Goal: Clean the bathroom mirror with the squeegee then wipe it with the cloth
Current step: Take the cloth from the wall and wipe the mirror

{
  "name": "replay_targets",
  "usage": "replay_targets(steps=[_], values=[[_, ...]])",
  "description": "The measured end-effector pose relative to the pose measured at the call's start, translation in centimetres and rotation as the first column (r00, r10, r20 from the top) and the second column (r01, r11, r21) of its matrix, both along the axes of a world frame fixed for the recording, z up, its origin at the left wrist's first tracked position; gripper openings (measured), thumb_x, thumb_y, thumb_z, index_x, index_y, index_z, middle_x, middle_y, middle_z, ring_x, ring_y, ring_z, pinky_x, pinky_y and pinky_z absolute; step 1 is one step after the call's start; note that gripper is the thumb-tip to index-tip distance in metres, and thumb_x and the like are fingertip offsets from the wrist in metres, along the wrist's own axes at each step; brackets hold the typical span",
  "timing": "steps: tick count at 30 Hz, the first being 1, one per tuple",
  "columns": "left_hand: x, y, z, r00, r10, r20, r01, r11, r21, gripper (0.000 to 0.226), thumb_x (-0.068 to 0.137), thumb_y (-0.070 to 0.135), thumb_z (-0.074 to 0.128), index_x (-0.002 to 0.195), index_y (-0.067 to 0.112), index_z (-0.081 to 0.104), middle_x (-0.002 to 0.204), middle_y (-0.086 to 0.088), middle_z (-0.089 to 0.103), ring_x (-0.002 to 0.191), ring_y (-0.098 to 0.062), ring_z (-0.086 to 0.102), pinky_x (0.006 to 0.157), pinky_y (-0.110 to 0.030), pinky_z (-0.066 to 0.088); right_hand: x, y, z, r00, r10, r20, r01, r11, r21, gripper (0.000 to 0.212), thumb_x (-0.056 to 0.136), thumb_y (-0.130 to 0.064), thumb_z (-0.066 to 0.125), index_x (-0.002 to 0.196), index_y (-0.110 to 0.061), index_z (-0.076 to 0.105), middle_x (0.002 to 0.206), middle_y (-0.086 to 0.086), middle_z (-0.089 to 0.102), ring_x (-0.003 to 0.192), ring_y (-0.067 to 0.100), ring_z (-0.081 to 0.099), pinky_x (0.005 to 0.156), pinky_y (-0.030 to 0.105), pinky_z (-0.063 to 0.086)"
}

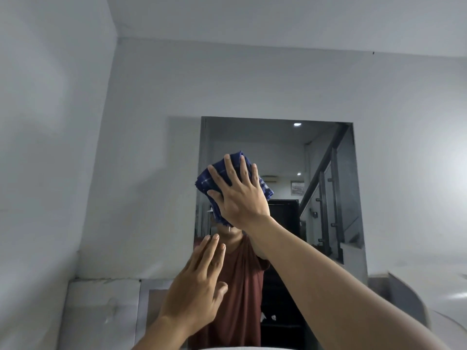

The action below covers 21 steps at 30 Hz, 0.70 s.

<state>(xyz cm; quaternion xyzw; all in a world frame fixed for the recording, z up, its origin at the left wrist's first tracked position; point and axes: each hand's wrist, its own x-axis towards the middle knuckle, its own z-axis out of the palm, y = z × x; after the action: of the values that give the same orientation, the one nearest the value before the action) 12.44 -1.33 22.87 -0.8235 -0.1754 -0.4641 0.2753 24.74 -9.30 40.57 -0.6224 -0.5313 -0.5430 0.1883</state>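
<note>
A frameless rectangular mirror (pixel 323 152) hangs on the white wall ahead. My right hand (pixel 240 195) presses a folded dark blue checked cloth (pixel 212 178) flat against the mirror's upper left part, fingers spread over it. My left hand (pixel 199 281) is raised lower down at the mirror's left edge, fingers straight and together, holding nothing; whether it touches the glass I cannot tell. The squeegee is not in view.
The mirror reflects a person in a reddish-brown shirt (pixel 237 286), a staircase railing (pixel 326 198) and ceiling lights. A white basin rim (pixel 227 347) shows at the bottom edge. Grey tiled wall (pixel 101 311) lies below left; a blurred curved fixture (pixel 404 294) at lower right.
</note>
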Motion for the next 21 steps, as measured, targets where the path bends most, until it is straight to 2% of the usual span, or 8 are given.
replay_targets(steps=[5, 13, 17, 21], values=[[0.0, 0.3, -0.2, 1.000, -0.024, -0.002, 0.024, 0.999, -0.032, 0.082, 0.092, 0.049, 0.056, 0.157, 0.009, 0.026, 0.168, -0.011, 0.012, 0.155, -0.027, 0.013, 0.118, -0.040, 0.036, 1.5, -1.3, -0.2, 0.999, 0.011, -0.047, -0.009, 0.999, 0.035, 0.061, 0.105, -0.056, 0.019, 0.160, -0.031, 0.018, 0.169, 0.012, 0.011, 0.154, 0.041, 0.003, 0.123, 0.061, 0.007], [0.1, 0.1, 0.0, 0.999, -0.031, -0.011, 0.031, 0.999, -0.035, 0.082, 0.092, 0.046, 0.059, 0.156, 0.007, 0.027, 0.168, -0.011, 0.014, 0.155, -0.027, 0.014, 0.116, -0.040, 0.038, 4.7, -4.5, 1.3, 0.983, 0.010, -0.181, 0.013, 0.992, 0.127, 0.066, 0.101, -0.058, 0.010, 0.161, -0.030, 0.014, 0.169, 0.013, 0.006, 0.154, 0.043, -0.002, 0.123, 0.059, 0.000], [0.2, -0.2, 0.1, 0.996, -0.084, -0.005, 0.084, 0.993, -0.085, 0.094, 0.085, 0.037, 0.073, 0.158, 0.010, 0.022, 0.167, -0.011, 0.018, 0.154, -0.028, 0.019, 0.110, -0.041, 0.046, 6.7, -5.8, 1.6, 0.971, 0.001, -0.237, 0.038, 0.986, 0.160, 0.064, 0.103, -0.058, 0.012, 0.161, -0.032, 0.011, 0.169, 0.011, 0.002, 0.154, 0.042, -0.005, 0.124, 0.058, 0.000], [0.3, -0.4, 0.0, 0.996, -0.091, -0.007, 0.090, 0.989, -0.115, 0.093, 0.082, 0.032, 0.078, 0.157, 0.010, 0.027, 0.167, -0.011, 0.018, 0.154, -0.029, 0.017, 0.105, -0.044, 0.051, 8.5, -6.9, 1.6, 0.956, -0.004, -0.293, 0.061, 0.981, 0.186, 0.063, 0.104, -0.058, 0.015, 0.161, -0.033, 0.009, 0.169, 0.011, 0.000, 0.154, 0.042, -0.006, 0.124, 0.058, -0.001]])
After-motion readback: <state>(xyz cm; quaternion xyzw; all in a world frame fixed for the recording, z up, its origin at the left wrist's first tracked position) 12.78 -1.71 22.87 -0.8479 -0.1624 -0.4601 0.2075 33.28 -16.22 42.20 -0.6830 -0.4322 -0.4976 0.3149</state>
